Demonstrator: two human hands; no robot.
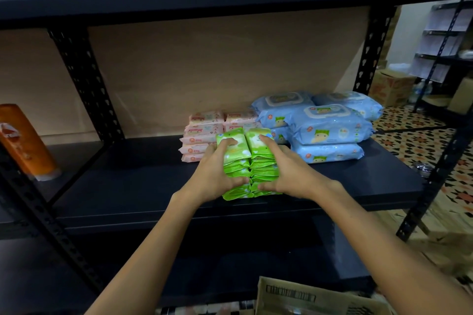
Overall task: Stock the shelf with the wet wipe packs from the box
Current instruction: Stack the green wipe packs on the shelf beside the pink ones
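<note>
Two side-by-side stacks of green wet wipe packs stand on the dark shelf board, near its front edge. My left hand grips the left stack, fingers over the top pack and thumb low at the front. My right hand grips the right stack the same way. Behind the green packs sit stacked pink wipe packs. Larger blue wipe packs are piled to the right. A flap of the cardboard box shows at the bottom edge.
An orange bottle stands in the neighbouring shelf bay at the left. Black perforated uprights frame the bay. Another shelf board lies close overhead. To the right are a patterned tile floor, cartons and another rack.
</note>
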